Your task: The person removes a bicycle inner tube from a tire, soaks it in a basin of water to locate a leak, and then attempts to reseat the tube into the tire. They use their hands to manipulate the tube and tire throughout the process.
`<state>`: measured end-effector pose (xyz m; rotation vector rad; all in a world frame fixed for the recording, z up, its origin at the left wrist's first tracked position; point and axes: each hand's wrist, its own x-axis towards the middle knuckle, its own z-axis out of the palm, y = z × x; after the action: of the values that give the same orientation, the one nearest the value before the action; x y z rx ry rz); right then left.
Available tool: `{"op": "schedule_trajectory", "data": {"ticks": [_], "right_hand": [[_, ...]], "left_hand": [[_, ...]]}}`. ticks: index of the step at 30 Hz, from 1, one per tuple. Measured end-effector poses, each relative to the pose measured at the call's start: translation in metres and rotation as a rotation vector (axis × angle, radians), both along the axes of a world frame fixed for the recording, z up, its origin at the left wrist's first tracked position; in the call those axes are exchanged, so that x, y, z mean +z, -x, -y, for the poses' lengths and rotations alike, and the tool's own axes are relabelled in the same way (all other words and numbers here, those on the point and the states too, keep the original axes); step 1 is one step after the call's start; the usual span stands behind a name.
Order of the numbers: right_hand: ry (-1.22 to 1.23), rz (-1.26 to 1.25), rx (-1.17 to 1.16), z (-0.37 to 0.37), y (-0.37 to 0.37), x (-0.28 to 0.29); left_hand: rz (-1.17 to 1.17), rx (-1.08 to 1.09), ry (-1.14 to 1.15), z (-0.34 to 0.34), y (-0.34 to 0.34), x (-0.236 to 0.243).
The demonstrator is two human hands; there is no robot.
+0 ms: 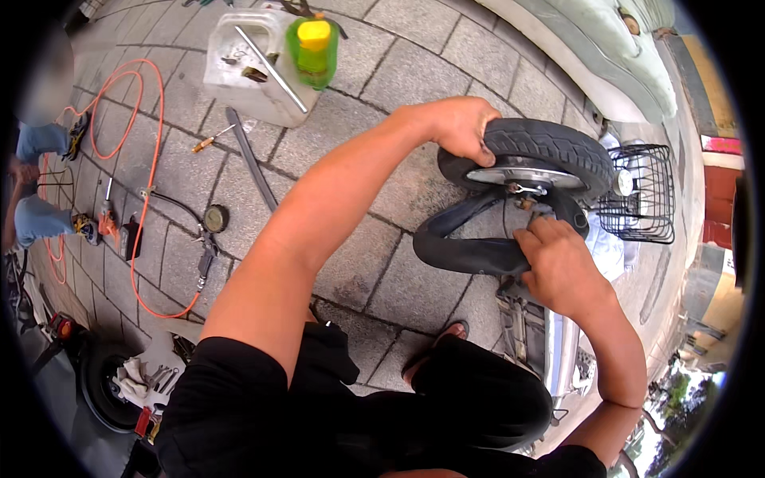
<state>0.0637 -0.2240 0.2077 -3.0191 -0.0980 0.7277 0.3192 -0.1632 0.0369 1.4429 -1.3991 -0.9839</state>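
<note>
A small wheel with a black treaded tire (550, 147) and a silver rim (502, 174) is on a bike lying on its side to my right. My left hand (466, 131) grips the tire's upper left edge, its thumb on the sidewall and its fingers over the tread. From the wheel's underside hangs a slack black inner tube (458, 243), bent in a loop. My right hand (558, 259) is closed on the tube's right part, below the axle nut (526, 189). Its fingertips are partly hidden.
A white plastic tub (219, 88) with a metal bar across it stands beside a green bottle (312, 60). An orange hose (137, 275) runs to an inflator gauge (215, 217). A screwdriver (209, 143) lies nearby. Another person's jeans (40, 219) show at left, a wire basket (637, 195) at right.
</note>
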Motion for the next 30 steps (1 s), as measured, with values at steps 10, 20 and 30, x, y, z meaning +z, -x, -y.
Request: {"op": "schedule_trajectory", "data": {"ticks": [10, 20, 30], "right_hand": [[-0.018, 0.47, -0.008, 0.019, -0.008, -0.007], [0.126, 0.608, 0.21, 0.036, -0.033, -0.027], [0.249, 0.404, 0.126, 0.028, -0.059, -0.024]], "left_hand": [[0.038, 0.003, -0.012, 0.001, 0.012, 0.009], [-0.007, -0.061, -0.035, 0.003, 0.001, 0.011], [0.031, -0.086, 0.091, 0.017, -0.005, -0.004]]}}
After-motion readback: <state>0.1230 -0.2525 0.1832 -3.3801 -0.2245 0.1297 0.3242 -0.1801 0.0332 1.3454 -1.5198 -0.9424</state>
